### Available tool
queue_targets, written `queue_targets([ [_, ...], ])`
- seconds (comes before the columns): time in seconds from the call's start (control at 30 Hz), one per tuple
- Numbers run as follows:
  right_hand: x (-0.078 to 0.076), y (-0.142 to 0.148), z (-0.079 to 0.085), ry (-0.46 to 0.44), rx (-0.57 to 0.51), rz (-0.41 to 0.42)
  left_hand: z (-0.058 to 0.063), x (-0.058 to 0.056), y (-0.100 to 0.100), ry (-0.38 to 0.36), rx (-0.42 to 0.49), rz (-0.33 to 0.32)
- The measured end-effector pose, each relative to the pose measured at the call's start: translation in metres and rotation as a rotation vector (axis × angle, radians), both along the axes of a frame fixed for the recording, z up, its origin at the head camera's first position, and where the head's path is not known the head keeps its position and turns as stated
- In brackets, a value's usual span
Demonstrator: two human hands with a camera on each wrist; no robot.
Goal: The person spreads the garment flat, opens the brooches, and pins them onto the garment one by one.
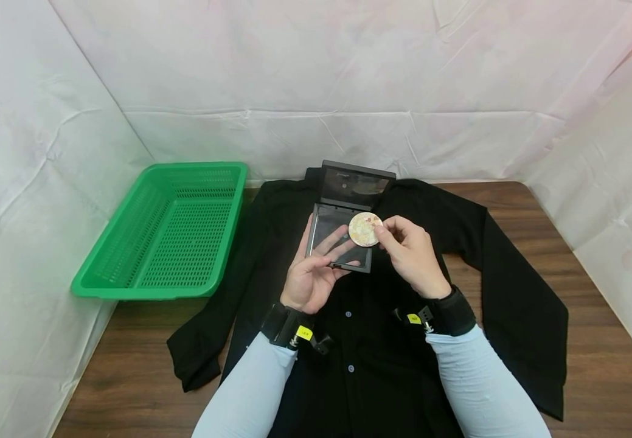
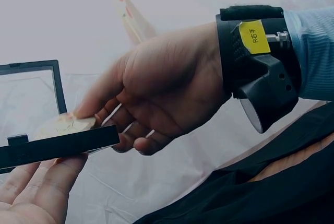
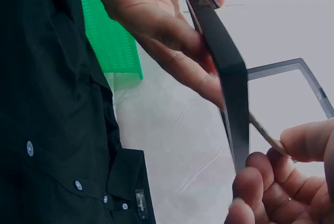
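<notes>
My left hand [image 1: 310, 283] holds a hinged display case with a black frame [image 1: 312, 234] and clear panes, its fingers visible through the lower half. The case's lid [image 1: 354, 184] stands raised at the far side. Between thumb and fingers, my right hand [image 1: 414, 258] pinches a round, pale, patterned disc [image 1: 362, 230], like a large coin or medallion, by its right edge. The disc overlaps the lower half of the case in the head view. From the left wrist, the disc [image 2: 62, 125] shows tilted just above the case's frame [image 2: 68, 143]. Seen edge-on, the disc [image 3: 266, 132] looks thin.
Beneath both hands a black buttoned shirt [image 1: 348, 340] lies spread on a brown wooden table [image 1: 611, 340]. A green perforated basket [image 1: 184, 243] stands at the left. White sheeting [image 1: 316, 73] encloses the back and sides.
</notes>
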State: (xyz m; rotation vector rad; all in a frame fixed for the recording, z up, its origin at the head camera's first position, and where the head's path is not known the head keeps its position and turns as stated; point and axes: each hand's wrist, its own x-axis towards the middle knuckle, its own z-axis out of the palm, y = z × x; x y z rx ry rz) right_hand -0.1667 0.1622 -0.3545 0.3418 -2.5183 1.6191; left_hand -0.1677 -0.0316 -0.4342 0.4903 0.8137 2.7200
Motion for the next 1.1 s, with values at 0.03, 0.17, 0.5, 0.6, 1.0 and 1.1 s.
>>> queue_targets([
  [0.03, 0.0, 0.0, 0.0, 0.004, -0.012, -0.006, 0.0, 0.0, 0.0, 0.002, 0.0, 0.002],
  [0.17, -0.002, 0.003, 0.002, 0.016, -0.073, -0.02, 0.0, -0.002, -0.002, 0.01, 0.009, 0.012],
  [0.5, -0.008, 0.021, 0.004, 0.036, -0.131, -0.076, 0.001, -0.003, -0.006, 0.0, 0.032, 0.036],
  [0.6, -0.009, 0.024, 0.003, 0.013, -0.139, -0.071, 0.0, -0.003, -0.006, 0.006, 0.034, 0.041],
  [1.0, -0.027, 0.032, -0.034, -0.091, -0.036, -0.019, 0.001, -0.002, -0.006, 0.009, 0.035, 0.047],
  [1.1, -0.036, 0.036, -0.054, -0.124, 0.031, 0.002, 0.001, -0.002, -0.006, 0.006, 0.029, 0.048],
])
